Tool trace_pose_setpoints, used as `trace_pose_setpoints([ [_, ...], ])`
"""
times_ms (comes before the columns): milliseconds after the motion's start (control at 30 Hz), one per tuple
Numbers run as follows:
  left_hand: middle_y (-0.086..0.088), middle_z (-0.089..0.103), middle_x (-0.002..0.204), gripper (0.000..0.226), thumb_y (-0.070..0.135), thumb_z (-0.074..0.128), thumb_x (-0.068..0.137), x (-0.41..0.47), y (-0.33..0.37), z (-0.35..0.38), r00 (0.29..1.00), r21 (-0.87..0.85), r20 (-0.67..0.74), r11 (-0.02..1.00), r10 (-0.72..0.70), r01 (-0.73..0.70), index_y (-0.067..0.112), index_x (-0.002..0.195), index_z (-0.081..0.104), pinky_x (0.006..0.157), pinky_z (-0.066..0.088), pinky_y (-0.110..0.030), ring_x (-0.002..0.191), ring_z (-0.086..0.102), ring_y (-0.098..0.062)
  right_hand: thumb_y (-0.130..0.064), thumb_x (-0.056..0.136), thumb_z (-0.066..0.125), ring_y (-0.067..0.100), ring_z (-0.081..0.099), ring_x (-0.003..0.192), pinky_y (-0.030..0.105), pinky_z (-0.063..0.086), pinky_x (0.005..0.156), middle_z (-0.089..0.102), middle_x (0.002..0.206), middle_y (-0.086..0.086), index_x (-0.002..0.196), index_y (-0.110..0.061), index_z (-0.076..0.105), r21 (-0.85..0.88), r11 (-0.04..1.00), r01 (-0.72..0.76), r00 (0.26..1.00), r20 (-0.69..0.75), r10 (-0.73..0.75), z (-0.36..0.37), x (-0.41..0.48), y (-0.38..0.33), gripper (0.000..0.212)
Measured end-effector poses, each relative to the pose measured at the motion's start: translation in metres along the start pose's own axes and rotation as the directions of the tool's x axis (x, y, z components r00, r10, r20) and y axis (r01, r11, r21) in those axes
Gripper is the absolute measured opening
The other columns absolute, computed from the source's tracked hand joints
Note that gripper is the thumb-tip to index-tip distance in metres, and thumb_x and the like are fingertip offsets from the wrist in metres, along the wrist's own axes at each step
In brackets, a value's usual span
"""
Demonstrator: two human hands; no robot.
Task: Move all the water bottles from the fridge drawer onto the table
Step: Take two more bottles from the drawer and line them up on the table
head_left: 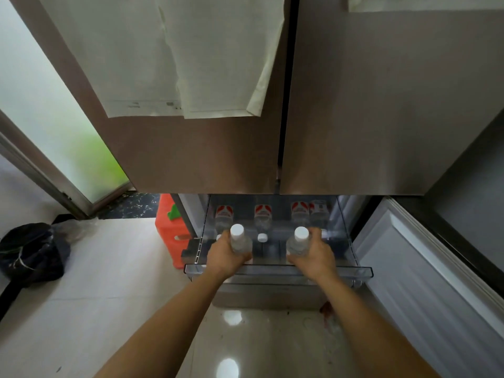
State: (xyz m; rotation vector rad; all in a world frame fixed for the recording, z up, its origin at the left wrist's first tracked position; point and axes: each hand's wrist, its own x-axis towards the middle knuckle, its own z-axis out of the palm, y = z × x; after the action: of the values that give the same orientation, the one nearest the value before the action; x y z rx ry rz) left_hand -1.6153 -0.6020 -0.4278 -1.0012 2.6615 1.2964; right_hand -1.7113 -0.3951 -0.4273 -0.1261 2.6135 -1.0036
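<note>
Reaching down into a pulled-out fridge drawer [272,269], a person grasps one water bottle in each hand. The left hand [225,259] has its fingers curled round the body of the left-hand bottle [240,241], clear plastic with a white cap pointing up. The right hand [315,257] grips the right-hand bottle [298,242] the same way, also upright and white-capped. Both held bottles are over the front part of the drawer, well apart, one toward each side. Whether their bases are off the drawer floor cannot be told. Both forearms are bare and stretch in from the bottom of the view.

Further back in the clear-walled drawer, four more bottles lie on their sides in a row, showing red-and-white labels. The first lying bottle [224,214] is behind the left hand. The second lying bottle [263,218] is in the middle, its white cap toward the front. The third lying bottle [300,211] and fourth lying bottle [319,210] sit close side by side behind the right hand.

Above the drawer, the two tall upper doors [381,132] of the fridge are closed, and pale paper sheets [177,64] hang on the left one. A lower door [422,268] stands swung open at the right, its white inner face showing. Just left of the drawer is an orange plastic stool [169,230]. A dark bag [30,252] slumps on the pale tiled floor [95,296] near a frosted glass door [41,105].
</note>
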Motion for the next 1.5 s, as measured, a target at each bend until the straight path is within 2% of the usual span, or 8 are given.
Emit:
trace_pose_setpoints([
  [233, 0.013, 0.057, 0.11, 0.071, 0.023, 0.084, 0.074, -0.027, 0.021, -0.025, 0.957, -0.207, -0.195, 0.945, 0.213, -0.253, 0.039, 0.123, 0.035, 0.092, 0.052, -0.031, 0.105, 0.059, -0.013, -0.044, 0.07, 0.084, 0.023, 0.063, 0.105, 0.036, 0.055, 0.079, 0.066, 0.117, -0.006, 0.122, -0.043, 0.041, 0.012, 0.961, 0.277, 0.945, -0.185, -0.27, -0.02, -0.033, -0.025, 0.068],
  [367, 0.028, 0.043, 0.116, 0.082, 0.019, 0.085, 0.076, -0.068, 0.034, -0.051, 0.881, -0.244, -0.392, 0.893, 0.266, -0.379, 0.051, 0.121, 0.026, 0.089, 0.04, -0.002, 0.11, 0.05, 0.01, -0.04, 0.075, 0.084, 0.011, 0.052, 0.12, 0.032, 0.048, 0.095, 0.057, 0.135, -0.008, 0.136, -0.044, 0.041, 0.059, 0.832, 0.552, 0.816, -0.241, -0.525, -0.033, -0.056, -0.046, 0.075],
  [467, 0.014, 0.045, 0.13, 0.086, 0.036, 0.082, 0.078, -0.108, 0.037, -0.073, 0.832, -0.241, -0.509, 0.892, 0.218, -0.382, 0.055, 0.129, 0.015, 0.105, 0.046, -0.026, 0.119, 0.052, -0.007, -0.029, 0.078, 0.084, 0.008, 0.042, 0.12, 0.03, 0.043, 0.097, 0.048, 0.138, -0.001, 0.139, -0.046, 0.028, 0.114, 0.674, 0.73, 0.676, -0.266, -0.687, -0.035, -0.077, -0.066, 0.084],
  [600, -0.001, 0.052, 0.121, 0.075, 0.035, 0.075, 0.083, -0.175, 0.025, -0.106, 0.74, -0.138, -0.655, 0.938, 0.154, -0.318, 0.022, 0.131, 0.019, 0.087, 0.048, -0.03, 0.106, 0.059, -0.021, -0.024, 0.075, 0.085, 0.018, 0.05, 0.114, 0.035, 0.051, 0.092, 0.05, 0.133, 0.01, 0.135, -0.039, 0.023, 0.149, 0.478, 0.866, 0.501, -0.262, -0.825, -0.018, -0.102, -0.094, 0.087],
  [933, 0.006, 0.047, 0.124, 0.073, 0.04, 0.073, 0.082, -0.405, -0.09, -0.195, 0.383, -0.126, -0.915, 0.992, -0.126, 0.025, 0.038, 0.134, 0.021, 0.096, 0.052, -0.053, 0.114, 0.055, -0.024, -0.027, 0.083, 0.079, 0.021, 0.051, 0.121, 0.032, 0.044, 0.092, 0.048, 0.138, 0.006, 0.14, -0.043, 0.019, 0.514, 0.227, 0.827, 0.285, -0.036, -0.958, 0.104, -0.282, -0.193, 0.084],
  [1167, 0.008, 0.051, 0.129, 0.08, 0.034, 0.075, 0.084, -0.6, -0.196, -0.262, 0.039, -0.214, -0.974, 0.96, -0.224, 0.183, 0.044, 0.144, 0.023, 0.093, 0.053, -0.054, 0.115, 0.055, -0.02, -0.042, 0.09, 0.068, 0.012, 0.047, 0.106, 0.029, 0.047, 0.079, 0.042, 0.134, -0.003, 0.146, -0.045, 0.014, 0.663, 0.017, 0.748, -0.024, 0.053, -0.998, 0.207, -0.499, -0.27, 0.078],
  [1300, 0.009, 0.052, 0.129, 0.076, 0.036, 0.075, 0.084, -0.7, -0.257, -0.296, -0.064, -0.246, -0.969, 0.928, -0.238, 0.28, 0.039, 0.145, 0.029, 0.095, 0.052, -0.053, 0.117, 0.054, -0.017, -0.047, 0.093, 0.063, 0.003, 0.043, 0.106, 0.023, 0.045, 0.081, 0.041, 0.126, -0.01, 0.152, -0.05, 0.001, 0.712, -0.108, 0.694, -0.224, 0.071, -0.972, 0.264, -0.619, -0.296, 0.086],
  [1500, 0.01, 0.054, 0.128, 0.073, 0.038, 0.073, 0.085, -0.795, -0.326, -0.337, -0.172, -0.309, -0.949, 0.887, -0.264, 0.345, 0.041, 0.143, 0.03, 0.095, 0.052, -0.053, 0.116, 0.056, -0.016, -0.042, 0.093, 0.066, 0.003, 0.047, 0.111, 0.025, 0.042, 0.086, 0.042, 0.122, -0.016, 0.149, -0.056, -0.004, 0.781, -0.15, 0.606, -0.341, 0.085, -0.936, 0.327, -0.749, -0.322, 0.091],
])
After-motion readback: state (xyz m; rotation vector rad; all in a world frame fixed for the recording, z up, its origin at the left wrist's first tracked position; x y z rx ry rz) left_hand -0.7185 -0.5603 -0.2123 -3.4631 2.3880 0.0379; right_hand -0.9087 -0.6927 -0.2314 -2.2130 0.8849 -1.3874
